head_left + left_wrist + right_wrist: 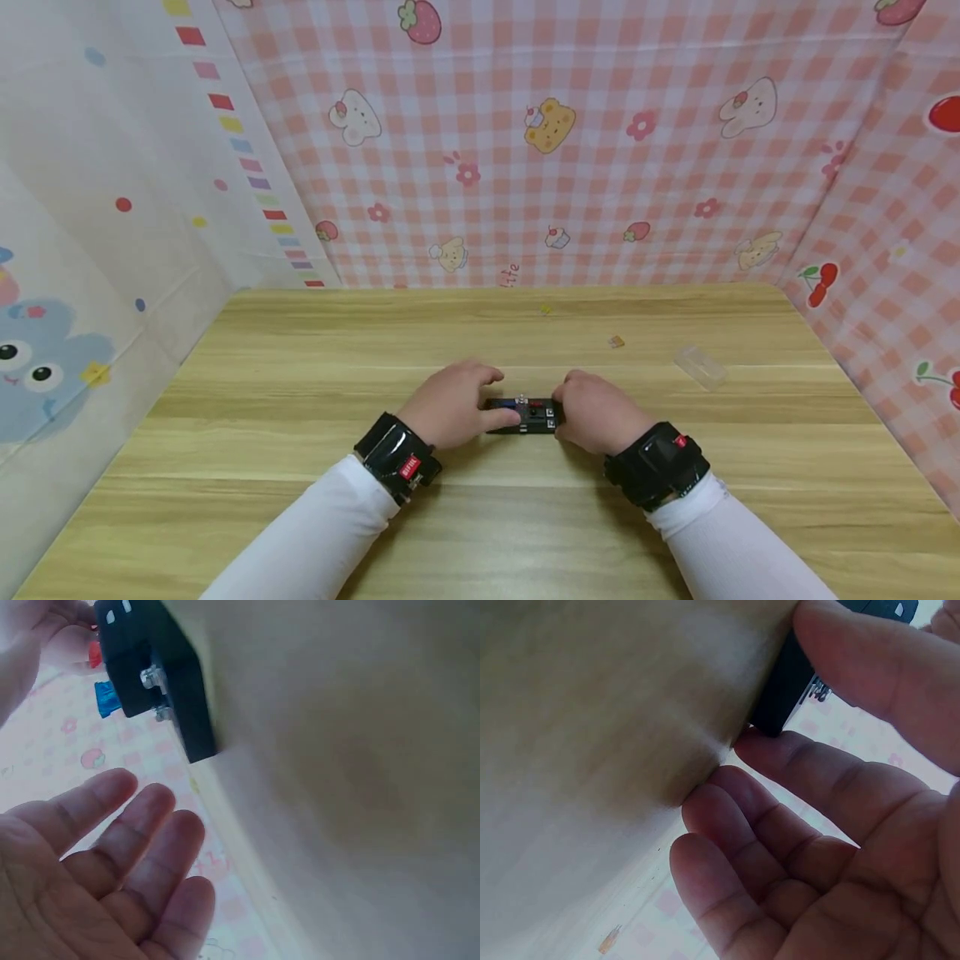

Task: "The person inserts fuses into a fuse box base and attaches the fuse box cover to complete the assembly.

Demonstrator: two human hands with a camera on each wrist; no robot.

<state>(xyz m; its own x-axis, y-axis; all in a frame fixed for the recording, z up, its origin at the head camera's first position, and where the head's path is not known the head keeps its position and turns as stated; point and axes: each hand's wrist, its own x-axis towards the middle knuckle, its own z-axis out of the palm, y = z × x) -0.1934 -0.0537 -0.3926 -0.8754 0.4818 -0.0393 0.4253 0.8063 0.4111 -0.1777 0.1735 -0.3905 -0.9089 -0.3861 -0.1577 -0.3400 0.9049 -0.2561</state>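
Note:
A small black block-shaped device lies flat on the wooden table between both hands. It carries a blue knob, a red knob and metal screws. My right hand pinches its right end between thumb and index finger, the other fingertips resting on the tabletop. At the other end is my left hand, its thumb stretched across the device in the head view. The left wrist view shows the other left fingers loosely extended, apart from the device.
A clear plastic box sits on the wooden table, right of the hands. Farther back are a small orange-brown piece and a tiny yellow piece. Patterned cloth hangs behind the table and at its sides.

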